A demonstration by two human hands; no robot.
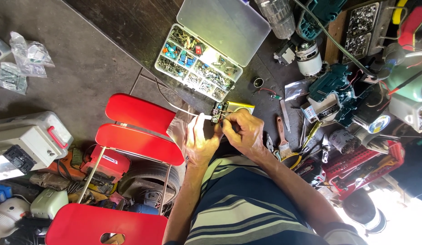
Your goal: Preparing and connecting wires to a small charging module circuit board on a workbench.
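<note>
Both hands meet over the edge of a dark workbench (138,22). My left hand (199,140) and my right hand (245,132) both pinch a small circuit board (217,112) with tiny components on it. A thin white wire (188,112) runs in from the left to the board, by my left thumb. A flat yellowish block (241,107) lies on the bench just behind the board; I cannot tell whether the two are joined. A striped shirt fills the lower middle of the view.
An open clear compartment box (197,63) of small electronic parts sits beyond the hands. Teal power-tool housings (331,86), a motor armature (308,56), a paintbrush (282,136) and a red tray (370,168) crowd the right. A red slatted chair (138,131) and white cases (29,136) stand left.
</note>
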